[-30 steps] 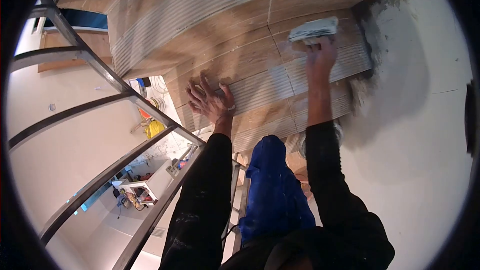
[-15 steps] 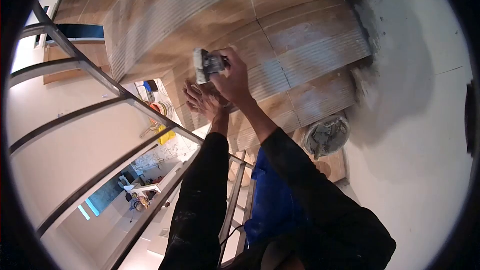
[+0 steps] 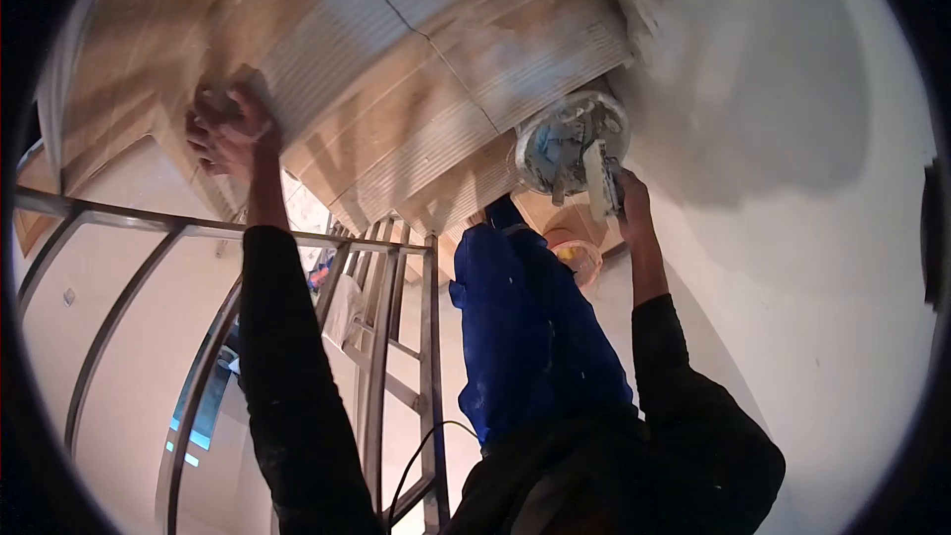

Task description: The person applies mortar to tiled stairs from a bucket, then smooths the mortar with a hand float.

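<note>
right hand (image 3: 636,206): gripping float (image 3: 600,180) beside bucket (image 3: 588,97) | left hand (image 3: 236,139): on step (image 3: 396,139)

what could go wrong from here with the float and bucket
The float in the right hand is close against the bucket in view, so a knock might tip it. Grey material could drip onto the tiles. The left hand, seemingly resting on the tiles, might slip.

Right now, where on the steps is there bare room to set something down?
On the steps, between the left hand and the bucket. It is crowded beside the wall, where that bucket, the right hand and its hand tool bunch together, with a second bucket below.
</note>
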Demonstrator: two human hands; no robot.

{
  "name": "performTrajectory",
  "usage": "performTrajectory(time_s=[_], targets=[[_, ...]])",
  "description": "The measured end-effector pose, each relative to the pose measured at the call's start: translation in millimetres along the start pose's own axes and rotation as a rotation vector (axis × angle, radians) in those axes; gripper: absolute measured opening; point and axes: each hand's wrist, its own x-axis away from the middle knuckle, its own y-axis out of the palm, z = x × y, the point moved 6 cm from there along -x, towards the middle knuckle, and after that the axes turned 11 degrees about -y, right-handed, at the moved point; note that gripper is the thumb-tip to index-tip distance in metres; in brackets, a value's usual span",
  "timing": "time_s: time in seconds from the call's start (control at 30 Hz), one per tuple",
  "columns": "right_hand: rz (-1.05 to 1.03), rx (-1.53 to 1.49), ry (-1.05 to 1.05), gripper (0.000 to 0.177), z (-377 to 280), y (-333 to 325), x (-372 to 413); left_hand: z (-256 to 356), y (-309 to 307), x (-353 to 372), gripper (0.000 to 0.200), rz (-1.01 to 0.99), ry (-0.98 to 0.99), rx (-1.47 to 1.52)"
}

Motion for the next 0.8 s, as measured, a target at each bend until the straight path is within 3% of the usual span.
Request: performTrajectory(time_s=[0.07,0.1,0.17,0.23,0.27,0.33,0.43,0.57,0.67,0.8], targets=[[-0.084,0.281,0.026,0.037,38.1,-13.7,-24.6,-5.3,1.8,-0.7,0.08,-0.001,0.046,0.072],[-0.103,0.546,-0.147,0.04,53.0,-12.5,-45.5,-5.6,1.7,-0.8,0.08,0.001,0.052,0.064],[-0.165,0.446,0.109,0.048,127.5,-5.4,-112.9,-6.4,2.0,-1.3,0.078,-0.009,0.037,0.063],[0.069,0.427,-0.312,0.057,126.4,30.6,-144.8,-6.4,2.5,-2.2,0.077,-0.019,0.031,0.059],[0.067,0.417,-0.305,0.057,118.4,51.2,-144.3,-6.6,2.6,-2.8,0.077,-0.022,0.025,0.059],[0.15,0.074,0.137,0.059,106.9,75.7,-133.3,-7.1,3.2,-4.4,0.076,-0.026,0.016,0.052],[0.133,0.047,0.241,0.048,149.6,79.8,-159.4,-7.8,3.6,-6.3,0.074,-0.038,-0.011,0.059],[0.145,0.022,0.31,0.045,170.5,85.4,-172.6,-12.2,7.5,-13.3,0.073,-0.049,-0.012,0.089],[0.027,-0.041,0.346,0.046,229.2,70.1,-209.4,-9.6,3.2,-7.2,0.072,-0.042,-0.013,0.1],[-0.251,0.118,-0.161,0.045,292.3,11.2,-242.9,-7.5,-0.4,-4.5,0.072,-0.048,-0.065,0.088]])
